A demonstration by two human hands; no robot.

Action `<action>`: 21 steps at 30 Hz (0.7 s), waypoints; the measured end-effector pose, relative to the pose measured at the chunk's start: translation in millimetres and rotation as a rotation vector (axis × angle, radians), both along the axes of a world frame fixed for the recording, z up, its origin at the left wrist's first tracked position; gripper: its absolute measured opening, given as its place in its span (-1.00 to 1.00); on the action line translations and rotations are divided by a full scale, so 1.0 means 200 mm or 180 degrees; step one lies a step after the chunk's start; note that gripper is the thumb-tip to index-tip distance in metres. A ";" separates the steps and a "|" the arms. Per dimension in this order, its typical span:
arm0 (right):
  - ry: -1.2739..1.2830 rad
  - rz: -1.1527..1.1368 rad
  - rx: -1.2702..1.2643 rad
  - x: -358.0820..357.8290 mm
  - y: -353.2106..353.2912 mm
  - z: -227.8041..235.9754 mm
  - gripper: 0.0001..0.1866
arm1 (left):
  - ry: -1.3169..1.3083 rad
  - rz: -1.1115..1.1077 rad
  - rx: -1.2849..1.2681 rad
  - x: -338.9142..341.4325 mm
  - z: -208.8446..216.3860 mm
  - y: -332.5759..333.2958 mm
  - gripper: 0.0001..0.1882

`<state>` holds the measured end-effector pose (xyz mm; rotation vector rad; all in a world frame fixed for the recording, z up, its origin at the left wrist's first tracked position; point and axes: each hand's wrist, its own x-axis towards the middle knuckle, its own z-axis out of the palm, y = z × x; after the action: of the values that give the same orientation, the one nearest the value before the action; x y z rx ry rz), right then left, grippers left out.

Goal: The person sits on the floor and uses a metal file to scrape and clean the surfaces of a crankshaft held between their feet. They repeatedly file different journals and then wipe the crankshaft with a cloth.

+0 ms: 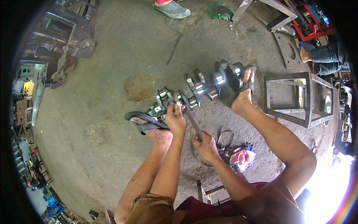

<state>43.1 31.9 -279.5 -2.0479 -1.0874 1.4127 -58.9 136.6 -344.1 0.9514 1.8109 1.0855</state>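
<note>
A shiny metal crankshaft (201,89) lies slantwise on the concrete floor, between my two sandalled feet. A flat, narrow, brownish strip (194,122) runs from the crankshaft's near-left part down to my right hand (207,148), which is closed around its lower end. My left hand (175,118) is closed in a pinch at the strip's upper end, right against a journal of the crankshaft. Whether the strip loops round that journal is hidden by my fingers. My left foot (153,128) touches the crankshaft's left end and my right foot (244,91) its right end.
Right of me stands a metal frame stool (308,100), with a holed plate (289,50) beyond it. A bundled cloth (242,159) and straps lie below my right hand. Wheeled equipment (80,48) stands far left. Another person's shoe (172,10) shows at the top.
</note>
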 end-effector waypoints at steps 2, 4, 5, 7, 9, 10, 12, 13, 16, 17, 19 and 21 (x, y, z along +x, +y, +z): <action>0.0016 0.0123 -0.0260 0.04 -0.11 0.07 -0.75 | 0.0442 -0.0145 0.0156 -0.03 -0.02 0.10 -0.61; 0.0075 0.0214 -0.0403 0.07 -0.18 0.12 -0.71 | 0.0415 -0.0330 0.0023 -0.07 0.01 0.25 -0.61; 0.0111 0.0249 -0.0426 0.07 -0.17 0.11 -0.71 | 0.0506 -0.0460 0.0182 -0.09 0.05 0.33 -0.61; 0.0453 0.0244 -0.0577 0.05 -0.11 0.04 -0.72 | 0.0570 -0.0606 0.0058 -0.12 0.18 0.45 -0.63; 0.0364 0.0368 -0.0875 0.01 0.06 -0.12 -0.73 | 0.0092 -0.0575 0.0357 -0.12 0.33 0.46 -0.64; 0.0560 -0.0007 -0.0746 -0.03 0.17 -0.23 -0.74 | -0.0133 -0.0576 0.0586 -0.12 0.42 0.46 -0.65; 0.1037 -0.0464 -0.0774 -0.08 0.33 -0.44 -0.73 | 0.0402 -0.0691 0.0644 -0.09 0.56 0.26 -0.68; 0.1304 -0.0593 -0.0883 -0.10 0.35 -0.52 -0.72 | 0.0221 -0.0596 0.0324 -0.05 0.60 0.16 -0.68; 0.2314 -0.1306 -0.0459 -0.12 0.33 -0.65 -0.72 | -0.0366 -0.0520 -0.0477 0.05 0.60 -0.11 -0.72; 0.2845 -0.1979 -0.0742 -0.12 0.31 -0.66 -0.71 | -0.0189 -0.0566 -0.0380 0.07 0.56 -0.15 -0.72; 0.2412 -0.1570 -0.0473 -0.10 0.25 -0.60 -0.69 | 0.0179 -0.0628 -0.0591 0.09 0.47 -0.19 -0.71; 0.3384 -0.2072 -0.0643 -0.07 0.23 -0.49 -0.73 | 0.0167 -0.0475 -0.0384 0.08 0.38 -0.17 -0.67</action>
<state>28.4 77.5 -377.8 -1.1901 0.1523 1.8525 -42.7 102.9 -268.3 1.0328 1.7948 0.8570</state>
